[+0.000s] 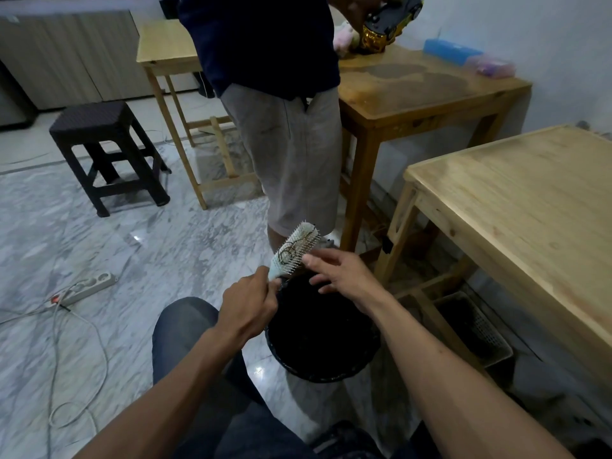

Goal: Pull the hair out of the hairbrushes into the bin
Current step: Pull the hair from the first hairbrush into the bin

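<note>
A round black bin [323, 329] stood on the marble floor [99, 243] at lower centre of the frame; its inside was too dark for any contents to be made out. Just above its far rim, a white hairbrush [295, 249] was held by the handle in the closed left hand [246, 308], bristles up, with dark hair [287, 254] looped among them. The right hand [341, 276] hovered over the bin with fingers [313, 260] loosely spread, the thumb tip touching the bristles, nothing grasped.

Left hand [246, 304] is clenched in a fist; right hand [337, 271] is extended forward, fingers spread and loosely curled
</note>
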The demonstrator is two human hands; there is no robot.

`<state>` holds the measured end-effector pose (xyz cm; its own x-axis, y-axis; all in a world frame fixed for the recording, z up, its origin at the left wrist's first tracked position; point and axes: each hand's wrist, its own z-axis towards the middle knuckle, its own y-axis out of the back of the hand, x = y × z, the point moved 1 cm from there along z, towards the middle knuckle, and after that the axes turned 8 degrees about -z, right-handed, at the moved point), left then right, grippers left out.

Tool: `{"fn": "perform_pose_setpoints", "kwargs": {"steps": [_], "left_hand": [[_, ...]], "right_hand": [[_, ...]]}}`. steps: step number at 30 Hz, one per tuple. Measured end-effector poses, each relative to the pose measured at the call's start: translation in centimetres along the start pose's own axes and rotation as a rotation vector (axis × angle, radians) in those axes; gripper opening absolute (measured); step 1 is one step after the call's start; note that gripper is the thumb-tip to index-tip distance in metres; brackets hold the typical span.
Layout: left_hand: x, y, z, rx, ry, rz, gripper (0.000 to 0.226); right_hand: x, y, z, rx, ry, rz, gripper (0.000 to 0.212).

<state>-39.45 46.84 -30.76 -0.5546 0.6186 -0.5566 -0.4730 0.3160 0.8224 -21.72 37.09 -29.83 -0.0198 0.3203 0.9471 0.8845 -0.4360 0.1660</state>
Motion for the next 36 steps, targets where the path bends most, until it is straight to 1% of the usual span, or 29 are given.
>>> {"fn": "perform_pose_setpoints", "kwargs": {"steps": [1, 2, 5, 9, 12, 14, 16, 18, 20, 22, 24, 25, 26, 28, 29, 31, 34, 35, 36], "left_hand": [[0.0, 0.0, 0.0, -0.001, 0.001, 0.001, 0.024], [0.0, 0.1, 0.0, -0.007, 0.008, 0.001, 0.024], [0.7, 0.2, 0.1, -0.045, 0.073, 0.004, 0.027], [1.7, 0.7, 0.4, -0.108, 0.204, 0.009, 0.025], [2.5, 1.1, 0.3, -0.096, 0.233, 0.06, 0.025], [2.4, 1.1, 0.0, -0.079, 0.226, 0.075, 0.025], [2.2, 0.9, -0.1, -0.092, 0.219, 0.071, 0.025], [2.0, 0.9, -0.1, -0.119, 0.227, 0.061, 0.024], [2.1, 1.2, 0.1, -0.145, 0.239, 0.061, 0.024], [2.3, 1.6, 0.1, -0.157, 0.232, 0.077, 0.025], [2.4, 1.7, 0.1, -0.155, 0.218, 0.091, 0.025], [2.4, 1.6, 0.1, -0.149, 0.211, 0.094, 0.026], [2.3, 1.5, 0.1, -0.137, 0.203, 0.093, 0.026], [2.1, 1.2, 0.1, -0.099, 0.177, 0.09, 0.026], [2.0, 1.0, 0.0, -0.081, 0.154, 0.09, 0.026], [1.6, 0.6, -0.1, -0.062, 0.103, 0.095, 0.025], [0.9, 0.4, -0.2, -0.044, 0.045, 0.098, 0.024], [0.7, 0.4, -0.1, -0.036, 0.031, 0.1, 0.024], [0.6, 0.4, 0.0, -0.029, 0.017, 0.104, 0.024]], "right_hand": [[-0.2, -0.1, 0.2, -0.02, 0.009, -0.022, 0.016], [-0.5, -0.2, 0.2, -0.051, 0.011, -0.019, 0.008], [-1.2, 0.2, 0.0, -0.141, -0.009, -0.047, 0.01], [-2.5, 1.4, -1.0, -0.174, -0.035, -0.182, 0.014], [-3.5, 2.5, -1.2, -0.242, -0.078, -0.18, 0.012], [-4.0, 2.7, -1.1, -0.228, -0.104, -0.242, 0.012], [-4.6, 2.8, -0.9, -0.205, -0.12, -0.408, 0.014], [-5.2, 3.3, -1.0, -0.219, -0.164, -0.575, 0.015], [-6.1, 3.9, -1.1, -0.254, -0.254, -0.616, 0.015], [-6.9, 4.2, -1.2, -0.261, -0.333, -0.607, 0.015], [-7.0, 4.2, -1.2, -0.207, -0.354, -0.604, 0.017], [-6.8, 4.1, -1.1, -0.15, -0.352, -0.63, 0.021], [-6.2, 4.0, -1.1, -0.075, -0.352, -0.653, 0.033], [-5.0, 3.4, -0.7, 0.045, -0.332, -0.599, 0.065], [-4.3, 2.9, -0.4, 0.046, -0.3, -0.543, 0.077], [-2.9, 1.9, 0.2, -0.012, -0.183, -0.39, 0.091], [-1.5, 0.7, 1.0, 0.011, -0.007, -0.153, 0.092], [-1.2, 0.6, 1.2, 0.037, 0.026, -0.103, 0.087], [-0.7, 0.4, 1.2, 0.057, 0.057, -0.06, 0.077]]}}
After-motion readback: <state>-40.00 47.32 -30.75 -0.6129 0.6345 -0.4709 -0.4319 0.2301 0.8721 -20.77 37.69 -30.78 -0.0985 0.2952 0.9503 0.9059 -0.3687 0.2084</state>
